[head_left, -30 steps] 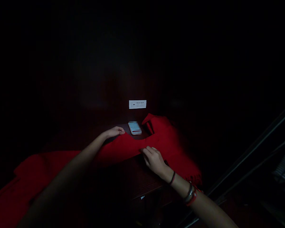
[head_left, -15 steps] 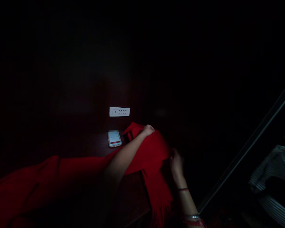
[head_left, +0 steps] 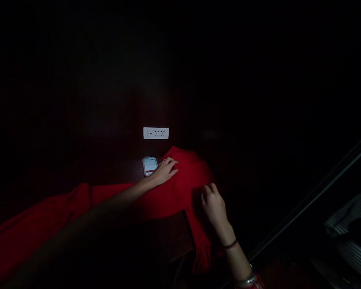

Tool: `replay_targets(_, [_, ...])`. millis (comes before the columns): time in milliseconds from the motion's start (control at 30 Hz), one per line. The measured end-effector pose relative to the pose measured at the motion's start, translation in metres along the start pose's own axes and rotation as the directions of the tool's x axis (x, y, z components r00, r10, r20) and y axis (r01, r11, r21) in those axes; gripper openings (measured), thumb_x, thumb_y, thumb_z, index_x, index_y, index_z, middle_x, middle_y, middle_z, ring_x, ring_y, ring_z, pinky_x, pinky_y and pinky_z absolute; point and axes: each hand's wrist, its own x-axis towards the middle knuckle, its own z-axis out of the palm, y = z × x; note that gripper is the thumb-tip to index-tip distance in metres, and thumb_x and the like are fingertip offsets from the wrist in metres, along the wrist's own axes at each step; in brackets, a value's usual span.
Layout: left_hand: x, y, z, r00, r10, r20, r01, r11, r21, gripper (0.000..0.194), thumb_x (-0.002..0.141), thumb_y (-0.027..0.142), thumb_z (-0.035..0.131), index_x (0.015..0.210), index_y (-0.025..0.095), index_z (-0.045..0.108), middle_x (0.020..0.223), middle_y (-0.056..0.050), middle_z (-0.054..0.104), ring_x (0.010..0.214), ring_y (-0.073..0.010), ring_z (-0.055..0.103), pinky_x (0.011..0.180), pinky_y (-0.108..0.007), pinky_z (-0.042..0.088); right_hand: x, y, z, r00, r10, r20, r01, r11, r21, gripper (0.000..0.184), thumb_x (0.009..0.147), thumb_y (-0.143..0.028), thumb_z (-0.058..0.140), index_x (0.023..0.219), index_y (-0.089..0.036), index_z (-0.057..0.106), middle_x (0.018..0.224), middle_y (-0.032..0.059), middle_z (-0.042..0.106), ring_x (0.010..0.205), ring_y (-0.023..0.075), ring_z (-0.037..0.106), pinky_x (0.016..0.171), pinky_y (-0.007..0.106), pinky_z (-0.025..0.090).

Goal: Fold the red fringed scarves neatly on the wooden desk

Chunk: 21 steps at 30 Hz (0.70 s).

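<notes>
A long red scarf [head_left: 168, 196] lies across a dark wooden surface [head_left: 165, 237], and its fringed end hangs over the front edge. My left hand [head_left: 165, 170] rests flat on the scarf's folded far part, fingers stretched out. My right hand [head_left: 213, 204] lies on the scarf's right side with its fingers curled onto the cloth; whether it pinches the cloth is hidden in the dark. A lit phone [head_left: 149, 165] lies just left of my left hand.
A white wall socket plate [head_left: 155, 133] sits on the dark back wall above the phone. A dark slanted rail [head_left: 313, 196] runs along the right. Striped fabric [head_left: 351, 224] shows at the far right. Most of the scene is too dark to read.
My left hand came down from the scarf's raised far edge and now lies flat on it. My right hand moved from the scarf's right edge onto the cloth. The bunched cloth looks flatter.
</notes>
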Motion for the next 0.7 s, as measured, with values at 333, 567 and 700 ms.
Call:
replay_targets(333, [-0.214,-0.048,-0.062,0.876,-0.095,0.472,-0.056,0.954,0.295,0.046,0.078,0.032,0.041,0.123,0.026,0.035,0.119,-0.006,0.042,0.106,-0.0199,0.042,0.083,-0.028,0.038,-0.014,-0.068,0.05,0.724,-0.665,0.184,0.684,0.726,-0.065,0.022,0.082,-0.012,0.036,0.096,-0.013,0.052,0.091,0.0089,0.054,0.086,0.0177,0.046,0.077,0.032,0.033])
replay_targets(567, [-0.212,-0.047,-0.06,0.883,-0.059,0.466,-0.203,0.847,0.491,0.039,0.078,0.01,0.035,0.114,0.023,0.045,0.108,-0.009,0.053,0.094,-0.02,0.052,0.072,-0.03,0.042,-0.001,-0.058,0.05,0.724,-0.629,0.283,0.671,0.738,-0.076,0.023,0.084,-0.016,0.036,0.098,-0.015,0.054,0.092,0.0077,0.056,0.087,0.016,0.048,0.076,0.029,0.031])
replay_targets(700, [-0.214,-0.05,-0.066,0.907,-0.161,0.39,-0.118,0.791,0.601,0.036,0.077,0.008,0.036,0.108,0.021,0.051,0.103,-0.01,0.056,0.091,-0.0223,0.052,0.077,-0.037,0.039,0.001,-0.054,0.049,0.767,-0.574,0.286,0.621,0.777,-0.104,0.021,0.083,-0.016,0.038,0.095,-0.015,0.056,0.09,0.0066,0.057,0.084,0.0165,0.05,0.075,0.028,0.032])
